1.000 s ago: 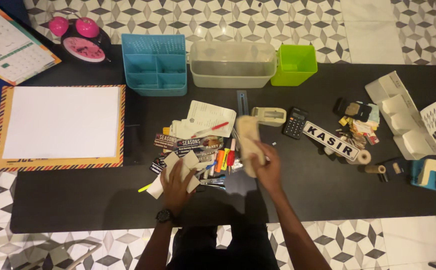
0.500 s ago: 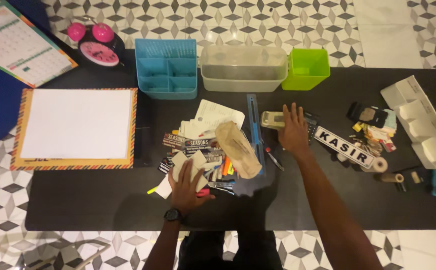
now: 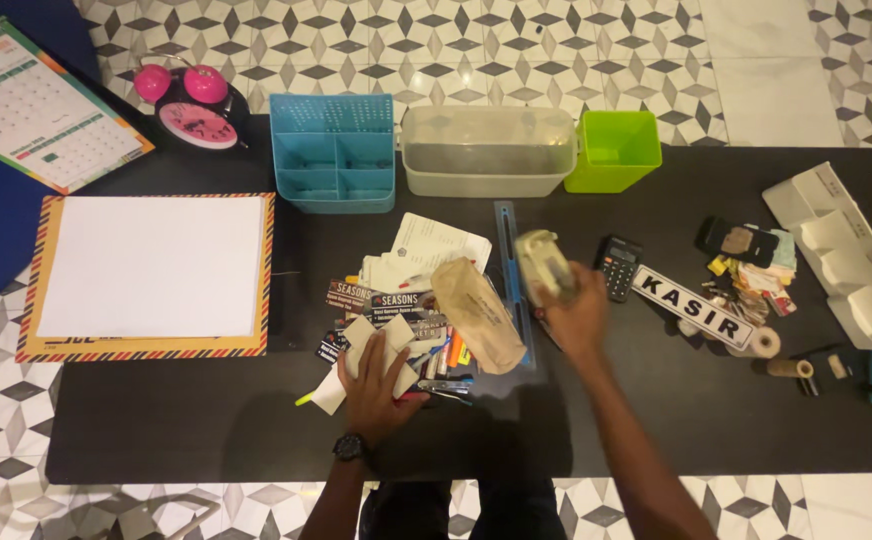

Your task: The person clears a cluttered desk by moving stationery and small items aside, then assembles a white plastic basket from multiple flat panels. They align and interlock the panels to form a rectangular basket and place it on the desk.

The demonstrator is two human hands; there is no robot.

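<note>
My right hand (image 3: 576,312) grips a beige tape dispenser (image 3: 543,265), lifted just above the black table (image 3: 656,400) beside a blue ruler (image 3: 508,250). My left hand (image 3: 376,375), with a dark watch on its wrist, presses on small cream paper pieces (image 3: 381,340) at the near edge of a pile of cards, pens and markers (image 3: 411,300). A tan paper pouch (image 3: 476,315) lies slanted on that pile, between the two hands.
At the back stand a blue divided organiser (image 3: 333,152), a clear tub (image 3: 488,150) and a green bin (image 3: 613,150). A black calculator (image 3: 617,266), a long white sign (image 3: 689,308), paper rolls and small items lie right. A white sheet on a bordered envelope (image 3: 146,270) and a pink alarm clock (image 3: 196,105) sit left.
My right hand dropped the tan pouch onto the pile, reached to the tape dispenser by the calculator, and has now picked it up and drawn it toward me. My left hand stayed on the papers.
</note>
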